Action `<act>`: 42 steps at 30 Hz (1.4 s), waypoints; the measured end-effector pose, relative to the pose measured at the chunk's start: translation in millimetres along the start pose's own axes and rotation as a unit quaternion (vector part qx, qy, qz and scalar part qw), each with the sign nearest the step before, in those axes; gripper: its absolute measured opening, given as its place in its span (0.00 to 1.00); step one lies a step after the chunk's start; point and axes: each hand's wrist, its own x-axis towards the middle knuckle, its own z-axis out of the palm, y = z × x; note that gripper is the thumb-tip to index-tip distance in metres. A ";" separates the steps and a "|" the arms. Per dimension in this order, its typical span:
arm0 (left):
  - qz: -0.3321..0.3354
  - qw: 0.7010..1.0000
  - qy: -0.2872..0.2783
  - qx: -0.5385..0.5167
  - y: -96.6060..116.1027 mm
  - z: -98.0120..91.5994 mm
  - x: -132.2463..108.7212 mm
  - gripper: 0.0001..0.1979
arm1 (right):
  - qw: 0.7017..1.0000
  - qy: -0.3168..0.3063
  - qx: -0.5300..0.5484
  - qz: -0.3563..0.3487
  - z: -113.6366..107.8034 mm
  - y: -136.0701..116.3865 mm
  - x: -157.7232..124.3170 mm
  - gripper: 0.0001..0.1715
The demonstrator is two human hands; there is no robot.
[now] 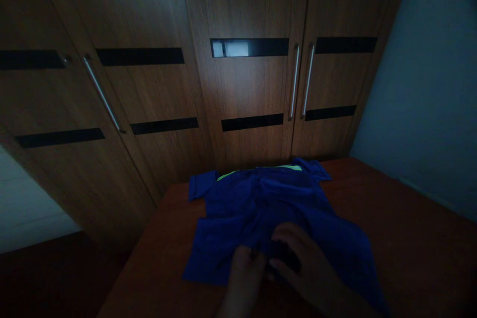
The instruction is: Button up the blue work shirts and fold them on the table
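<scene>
A blue short-sleeved shirt (276, 198) with lime-green strips near its top lies spread over a reddish-brown wooden table. My left hand (246, 271) is at the lower middle of the shirt, its fingers closed on the cloth. Close beside it on the right, my right hand (303, 261) is bent over the shirt, with the thumb and fingers curved and apart. The space between them is dark, and I cannot make out any small part there. The dim light and blur hide both sets of fingertips in part.
Behind the table (410, 238) stands a tall wooden wardrobe (246, 94) with black inlaid strips and long metal handles (294, 82). The shirt's top reaches close to its doors. A bluish wall (421, 89) borders the right side; a pale wall (30, 203) shows at left.
</scene>
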 end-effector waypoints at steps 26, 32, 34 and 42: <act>0.084 0.986 0.019 0.142 2.2 1.1 1.8 0.16 | 0.994 -0.020 -0.106 0.031 11.9 -1.4 5.4 0.14; 0.097 0.981 0.039 0.162 -1.7 0.8 1.4 0.16 | 0.994 -0.029 -0.067 0.077 13.7 -3.2 11.1 0.10; 0.100 0.981 0.031 0.160 -2.5 0.9 1.5 0.17 | 0.994 -0.030 -0.061 0.080 14.4 -2.9 11.0 0.10; 0.104 0.983 0.022 0.152 -12.3 -0.3 6.1 0.17 | 0.992 0.014 -0.052 0.112 22.7 -1.3 13.6 0.10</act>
